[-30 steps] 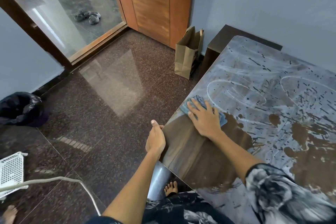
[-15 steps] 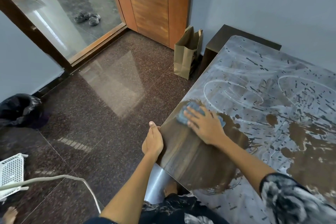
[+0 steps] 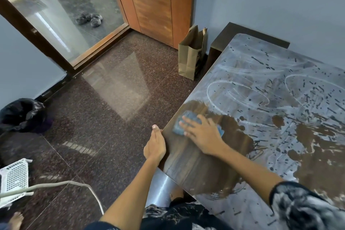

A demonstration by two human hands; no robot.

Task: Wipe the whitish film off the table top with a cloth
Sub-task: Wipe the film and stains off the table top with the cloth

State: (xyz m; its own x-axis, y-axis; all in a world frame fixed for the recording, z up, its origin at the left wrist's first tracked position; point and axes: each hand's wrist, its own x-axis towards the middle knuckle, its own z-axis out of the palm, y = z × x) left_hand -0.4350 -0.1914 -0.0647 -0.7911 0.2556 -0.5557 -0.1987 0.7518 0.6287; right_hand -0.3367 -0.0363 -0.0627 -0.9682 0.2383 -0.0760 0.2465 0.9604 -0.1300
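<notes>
The dark wooden table top (image 3: 197, 166) fills the right side, and a whitish film (image 3: 261, 73) with swirl marks covers most of it. A wiped brown patch lies near the left edge. My right hand (image 3: 202, 134) presses flat with spread fingers on a blue cloth (image 3: 188, 119) close to that edge. Most of the cloth is hidden under the palm. My left hand (image 3: 155, 144) holds the table's left edge, thumb on top.
A brown paper bag (image 3: 192, 54) stands on the floor by the table's far left corner, next to a dark low cabinet (image 3: 224, 41). A black bin bag (image 3: 22, 115), a white basket (image 3: 15, 177) and a white cable (image 3: 61, 186) lie at the left. My bare foot (image 3: 176, 193) is under the table.
My right hand has slid the cloth leftward and nearer along the table edge, and the wiped brown patch has widened there. The left hand has stayed on the edge.
</notes>
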